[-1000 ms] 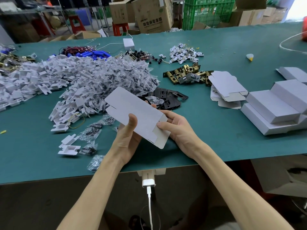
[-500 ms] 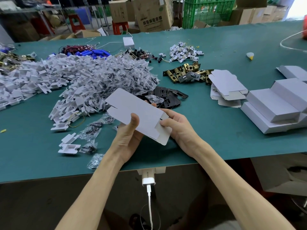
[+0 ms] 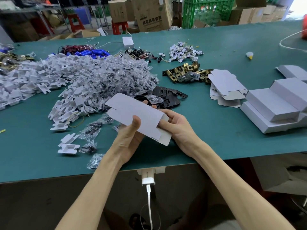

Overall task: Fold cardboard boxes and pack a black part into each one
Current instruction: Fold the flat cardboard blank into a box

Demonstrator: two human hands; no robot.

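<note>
Hands clamped on a flat blank (image 3: 132,110) above the table (image 3: 216,146).
Head view: it is pinched by the left hand (image 3: 130,136), flap end held by the right hand (image 3: 178,127); judged light, easily creased, best gripped at edges.

One flat box (image 3: 137,117) held, two red stools (image 3: 119,28), one plugged-in charger (image 3: 148,179).
</note>
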